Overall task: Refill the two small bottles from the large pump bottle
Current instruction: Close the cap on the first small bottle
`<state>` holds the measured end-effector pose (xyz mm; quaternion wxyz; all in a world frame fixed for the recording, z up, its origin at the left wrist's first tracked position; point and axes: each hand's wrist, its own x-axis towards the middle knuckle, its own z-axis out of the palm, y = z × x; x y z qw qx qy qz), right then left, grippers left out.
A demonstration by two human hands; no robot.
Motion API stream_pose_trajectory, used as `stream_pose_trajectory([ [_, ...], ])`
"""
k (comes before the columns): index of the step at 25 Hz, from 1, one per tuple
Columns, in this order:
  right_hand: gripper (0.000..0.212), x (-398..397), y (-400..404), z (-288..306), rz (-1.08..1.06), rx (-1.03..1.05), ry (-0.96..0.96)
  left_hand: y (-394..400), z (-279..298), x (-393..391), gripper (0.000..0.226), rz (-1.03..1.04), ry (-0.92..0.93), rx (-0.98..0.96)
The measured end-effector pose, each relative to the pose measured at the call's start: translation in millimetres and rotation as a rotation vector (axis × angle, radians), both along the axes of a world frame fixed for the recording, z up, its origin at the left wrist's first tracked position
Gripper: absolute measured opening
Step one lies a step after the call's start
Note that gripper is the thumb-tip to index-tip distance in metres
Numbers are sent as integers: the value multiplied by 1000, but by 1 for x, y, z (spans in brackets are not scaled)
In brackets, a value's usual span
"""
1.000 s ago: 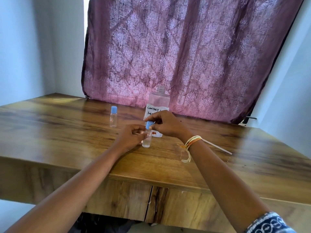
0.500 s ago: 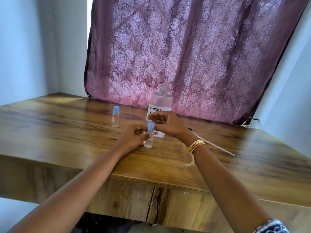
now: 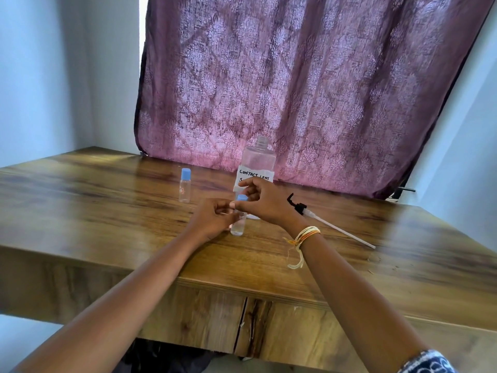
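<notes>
A small clear bottle (image 3: 238, 224) stands on the wooden table (image 3: 107, 211) in front of me. My left hand (image 3: 212, 219) holds its body. My right hand (image 3: 262, 199) pinches its blue cap (image 3: 242, 197) from above. A second small bottle (image 3: 185, 185) with a blue cap stands upright to the left, apart from both hands. Behind my right hand stands the large clear bottle (image 3: 258, 160) with a handwritten white label; its neck is uncovered. Its black pump head with white tube (image 3: 322, 220) lies on the table to the right.
A purple patterned curtain (image 3: 295, 90) hangs behind the table. The table's front edge (image 3: 242, 289) runs just below my forearms. White walls stand at the left and right.
My right hand has turned on the blue cap, its fingers shifting round it. The left hand keeps its hold on the bottle. The camera view has tilted slightly.
</notes>
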<state>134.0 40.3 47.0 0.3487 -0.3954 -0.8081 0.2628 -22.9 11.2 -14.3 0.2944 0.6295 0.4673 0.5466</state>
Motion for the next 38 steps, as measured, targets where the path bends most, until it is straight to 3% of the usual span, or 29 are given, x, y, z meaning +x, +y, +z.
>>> stream_pose_trajectory([
  [5, 47, 4, -2, 3, 114, -126, 79, 1, 0, -2, 23, 17, 31, -6],
  [9, 41, 2, -2, -1, 15, -50, 118, 0, 0, -1, 15, 29, 23, 7],
  [13, 64, 1, -2, -7, 3, -52, 115, -1, 0, -2, 21, 12, 37, 1],
  [16, 57, 4, -4, 0, 101, -139, 171, -1, 1, -1, 28, 25, 23, -10],
  [21, 45, 9, -3, 4, 71, -86, 160, -1, 2, 0, 28, 26, 27, -5],
  [27, 52, 3, -5, 0, 20, -82, 214, -4, 3, 0, 18, 19, 28, 21],
  [38, 51, 6, -1, 2, 55, -94, 111, -3, 3, -1, 29, 35, 62, -8],
])
